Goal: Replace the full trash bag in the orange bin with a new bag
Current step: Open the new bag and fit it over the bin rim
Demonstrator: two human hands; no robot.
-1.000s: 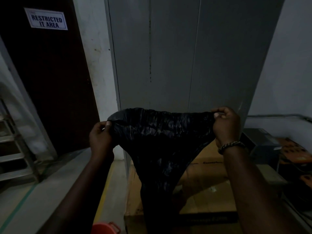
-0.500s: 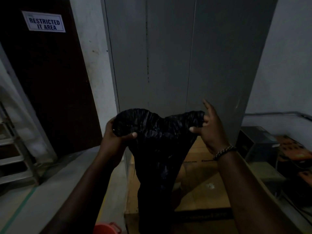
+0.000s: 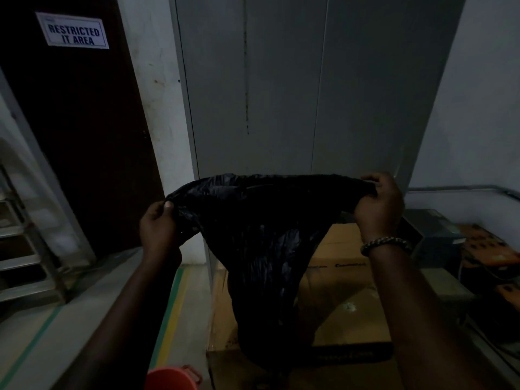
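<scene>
A black trash bag (image 3: 261, 243) hangs in front of me, its top edge stretched wide between both hands and its body drooping down to the lower middle. My left hand (image 3: 159, 226) pinches the bag's left corner. At the right corner, a little higher, my right hand (image 3: 378, 205) grips the edge; a braided bracelet sits on that wrist. Only the rim of the orange bin (image 3: 171, 378) shows at the bottom edge, below and left of the bag.
A large cardboard box (image 3: 346, 280) lies behind the bag. Grey metal cabinet doors (image 3: 281, 94) rise straight ahead. A dark door with a "RESTRICTED IT AREA" sign (image 3: 73, 31) is at left, a metal ladder (image 3: 19, 249) below it. Orange and dark equipment (image 3: 489, 254) crowds the right.
Half a second ago my hands were close together regripping the bunched top of the bag. They have moved apart and the top edge is pulled wide and taut again.
</scene>
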